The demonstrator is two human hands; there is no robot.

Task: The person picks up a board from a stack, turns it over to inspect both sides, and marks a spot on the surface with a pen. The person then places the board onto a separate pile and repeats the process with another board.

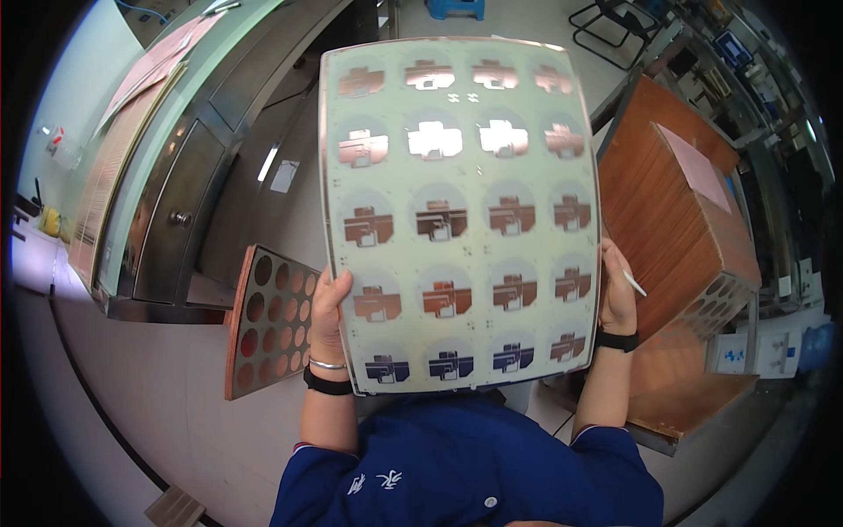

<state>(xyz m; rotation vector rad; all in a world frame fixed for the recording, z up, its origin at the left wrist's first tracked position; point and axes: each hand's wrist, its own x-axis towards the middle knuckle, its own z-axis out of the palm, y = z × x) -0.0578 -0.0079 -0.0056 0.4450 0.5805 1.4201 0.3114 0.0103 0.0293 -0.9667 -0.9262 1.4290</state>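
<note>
I hold up a large pale circuit-board panel (461, 211) in front of me, upright and facing the camera. It carries rows of round fields with copper patterns; the upper ones glare with reflected light. My left hand (327, 312) grips its lower left edge, thumb on the front. My right hand (617, 294) grips the lower right edge and also holds a thin white pen-like stick (634, 283). Both wrists wear black bands, and the left one has a thin metal bracelet too.
A copper-coloured panel with round holes (268, 321) stands on edge at my left. A grey metal machine (176, 202) runs along the left. To the right stands a thick stack of copper boards (685, 220), with shelving behind it. The floor is pale.
</note>
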